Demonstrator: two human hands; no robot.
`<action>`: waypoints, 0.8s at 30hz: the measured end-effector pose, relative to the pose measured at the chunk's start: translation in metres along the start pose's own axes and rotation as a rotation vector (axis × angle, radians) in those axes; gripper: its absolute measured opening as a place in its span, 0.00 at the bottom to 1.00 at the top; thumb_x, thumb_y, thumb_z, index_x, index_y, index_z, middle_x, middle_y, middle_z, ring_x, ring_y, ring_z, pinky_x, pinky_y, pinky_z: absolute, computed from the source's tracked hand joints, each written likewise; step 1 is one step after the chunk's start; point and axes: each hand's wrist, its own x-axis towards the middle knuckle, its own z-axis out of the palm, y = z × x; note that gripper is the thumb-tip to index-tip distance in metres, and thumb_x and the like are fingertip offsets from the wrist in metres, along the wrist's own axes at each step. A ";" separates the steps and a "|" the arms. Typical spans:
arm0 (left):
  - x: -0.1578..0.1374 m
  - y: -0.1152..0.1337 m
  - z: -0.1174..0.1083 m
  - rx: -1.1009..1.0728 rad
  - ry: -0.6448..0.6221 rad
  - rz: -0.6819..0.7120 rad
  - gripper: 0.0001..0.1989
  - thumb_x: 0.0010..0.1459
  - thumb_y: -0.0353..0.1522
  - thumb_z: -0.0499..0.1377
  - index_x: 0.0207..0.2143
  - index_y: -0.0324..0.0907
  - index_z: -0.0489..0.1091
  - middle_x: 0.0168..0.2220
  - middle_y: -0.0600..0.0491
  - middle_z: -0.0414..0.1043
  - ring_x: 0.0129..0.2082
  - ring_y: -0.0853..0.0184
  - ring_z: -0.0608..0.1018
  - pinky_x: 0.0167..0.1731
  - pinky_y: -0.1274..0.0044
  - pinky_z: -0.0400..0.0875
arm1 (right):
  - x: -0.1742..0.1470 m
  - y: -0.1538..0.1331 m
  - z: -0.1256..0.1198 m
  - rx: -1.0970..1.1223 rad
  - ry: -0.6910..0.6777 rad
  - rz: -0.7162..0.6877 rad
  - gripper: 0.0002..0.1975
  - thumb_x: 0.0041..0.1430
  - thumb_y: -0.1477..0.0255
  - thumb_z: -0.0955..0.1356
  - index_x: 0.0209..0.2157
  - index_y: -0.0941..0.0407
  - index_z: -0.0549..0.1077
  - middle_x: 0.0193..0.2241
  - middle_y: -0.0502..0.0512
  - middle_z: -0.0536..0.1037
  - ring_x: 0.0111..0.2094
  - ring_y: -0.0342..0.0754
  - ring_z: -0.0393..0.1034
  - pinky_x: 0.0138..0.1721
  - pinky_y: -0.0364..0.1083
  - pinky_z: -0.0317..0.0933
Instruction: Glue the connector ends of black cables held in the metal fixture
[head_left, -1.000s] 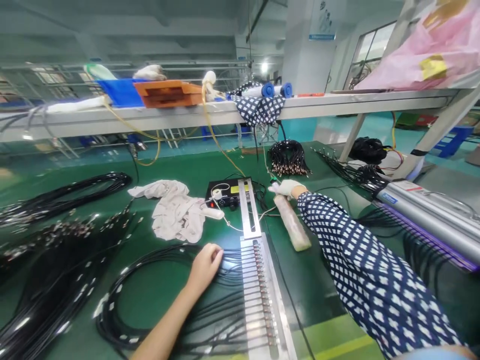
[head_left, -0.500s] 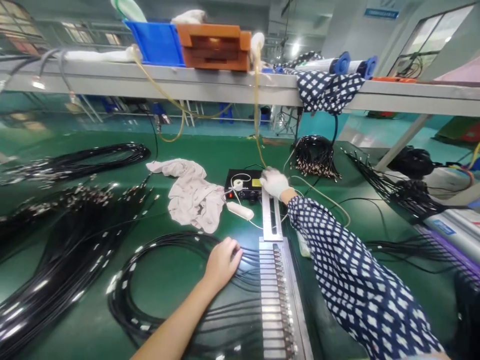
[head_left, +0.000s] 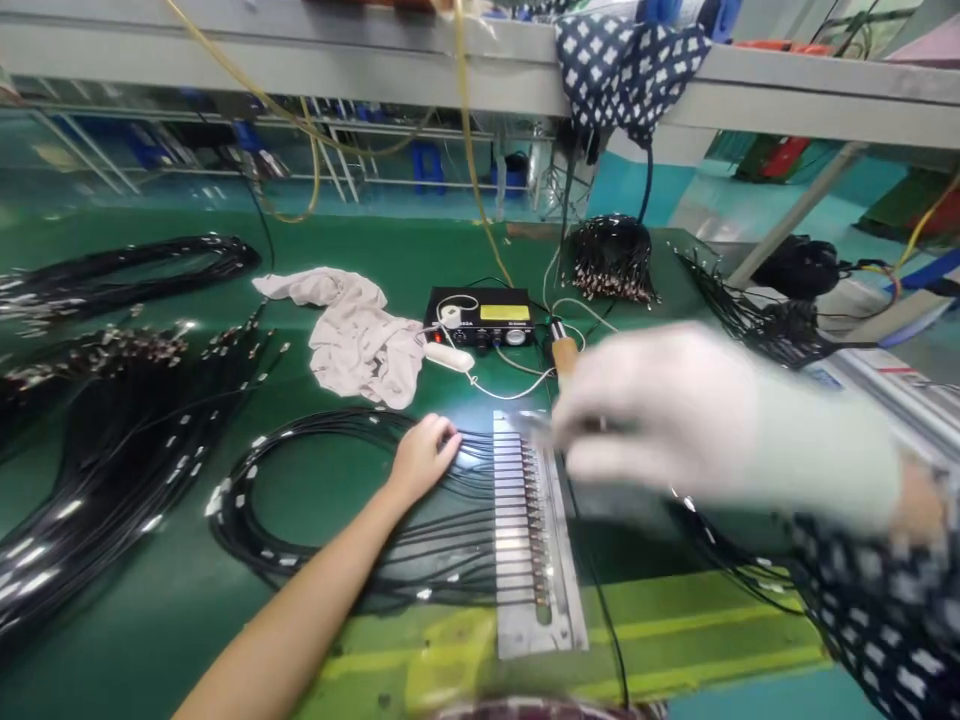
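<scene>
The right forearm, in a navy-and-white patterned sleeve [head_left: 877,610], comes in from the lower right. Its gloved right hand [head_left: 652,415] is raised, reaching leftward over the far part of the fixture with thumb and fingers brought near each other. Motion blur smears a greyish shape at the fingertips, so I cannot tell whether anything is gripped.

The bare left forearm slants up from the bottom edge. The left hand [head_left: 424,455] is low over the table, knuckles up and fingers curled in at the far cables, just left of the fixture; how firmly they are pinched, I cannot tell.

The slotted metal cable fixture [head_left: 517,630] lies flat between the hands, its long axis running away from the wearer. Its slots hold a row of black coaxial-style cables [head_left: 442,565] laid crosswise, connector ends pointing right, lengths trailing left into a wide coil. A large cable bundle [head_left: 97,470] lies at far left.

Farther off are a crumpled whitish cloth [head_left: 360,340], a black control box [head_left: 484,324] with a lit red indicator and yellow label, and a tan handle-like piece [head_left: 564,354] near the box. Behind them sits a curved cable bunch [head_left: 613,258], below a pale shelf [head_left: 262,58] draped with patterned fabric [head_left: 630,70].
</scene>
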 end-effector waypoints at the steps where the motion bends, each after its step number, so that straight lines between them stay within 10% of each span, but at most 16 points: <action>1: 0.001 0.001 -0.002 -0.001 -0.008 -0.003 0.11 0.62 0.39 0.52 0.35 0.42 0.69 0.30 0.54 0.65 0.30 0.67 0.69 0.33 0.75 0.62 | -0.033 0.008 0.028 -0.155 -0.161 -0.189 0.14 0.66 0.69 0.63 0.32 0.54 0.80 0.33 0.53 0.80 0.39 0.49 0.74 0.47 0.48 0.65; 7: -0.009 0.033 -0.048 0.021 -0.115 0.012 0.16 0.61 0.40 0.54 0.46 0.40 0.69 0.33 0.52 0.71 0.33 0.64 0.73 0.34 0.75 0.65 | -0.121 0.092 0.169 -0.478 -0.404 -0.486 0.04 0.62 0.74 0.69 0.40 0.56 0.73 0.34 0.54 0.76 0.29 0.49 0.69 0.28 0.46 0.61; 10: -0.051 0.064 -0.075 -0.048 -0.205 0.010 0.15 0.62 0.41 0.54 0.46 0.42 0.71 0.41 0.50 0.73 0.40 0.62 0.74 0.39 0.74 0.67 | -0.133 0.115 0.164 -0.247 -0.303 -0.360 0.17 0.59 0.56 0.72 0.41 0.54 0.73 0.38 0.54 0.74 0.37 0.52 0.70 0.37 0.49 0.65; 14: -0.147 0.090 -0.064 -0.286 -0.584 -0.180 0.17 0.65 0.44 0.51 0.41 0.46 0.76 0.35 0.51 0.74 0.33 0.64 0.74 0.34 0.75 0.67 | -0.155 0.134 0.148 -0.105 -0.056 -0.090 0.12 0.68 0.65 0.61 0.43 0.54 0.73 0.42 0.59 0.72 0.44 0.55 0.68 0.46 0.54 0.66; 18: -0.221 0.086 -0.010 -0.687 -0.586 -0.329 0.31 0.63 0.46 0.54 0.66 0.49 0.58 0.35 0.50 0.74 0.32 0.63 0.73 0.36 0.72 0.68 | -0.167 0.144 0.174 -0.166 0.011 0.022 0.18 0.64 0.68 0.64 0.54 0.54 0.70 0.52 0.65 0.70 0.51 0.61 0.65 0.52 0.62 0.63; 24: -0.236 0.085 0.016 -1.208 -0.530 -0.429 0.32 0.62 0.44 0.59 0.66 0.53 0.57 0.40 0.49 0.72 0.41 0.63 0.73 0.47 0.68 0.65 | -0.169 0.138 0.202 -0.053 0.049 0.081 0.31 0.58 0.63 0.67 0.63 0.54 0.63 0.63 0.67 0.61 0.61 0.70 0.56 0.58 0.73 0.54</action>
